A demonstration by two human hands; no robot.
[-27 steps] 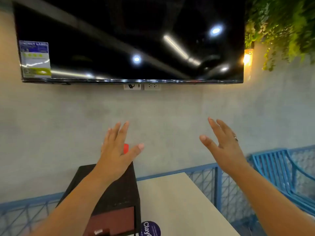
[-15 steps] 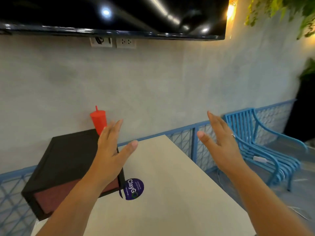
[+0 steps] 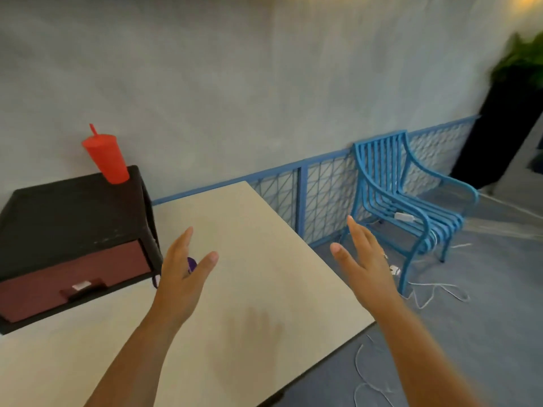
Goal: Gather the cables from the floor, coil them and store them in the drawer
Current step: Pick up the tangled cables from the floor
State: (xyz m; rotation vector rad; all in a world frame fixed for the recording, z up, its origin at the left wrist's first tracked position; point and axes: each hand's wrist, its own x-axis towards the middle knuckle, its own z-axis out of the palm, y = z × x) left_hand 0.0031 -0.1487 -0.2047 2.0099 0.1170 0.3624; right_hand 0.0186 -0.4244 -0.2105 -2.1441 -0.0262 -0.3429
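Head view:
- The left hand (image 3: 182,277) and right hand (image 3: 364,265) are both raised over the table (image 3: 249,312), fingers straight and spread, holding nothing.
- The cables (image 3: 435,292) lie on the grey floor, well apart from both hands, to the right of the table and under the blue chair (image 3: 411,201). Another cable loop (image 3: 364,374) lies by the table's near right corner.
- The cables are thin and white, in loose tangles. A white adapter (image 3: 404,216) rests on the chair seat.
- The drawer (image 3: 73,277), dark red with a dark handle, sits closed in a black box (image 3: 67,207) on the table's left side.
- A red cup (image 3: 105,155) with a straw stands on the box's back corner.
- The table edge and chair legs stand between the hands and the cables.
- A blue mesh fence (image 3: 320,186) lines the wall behind.
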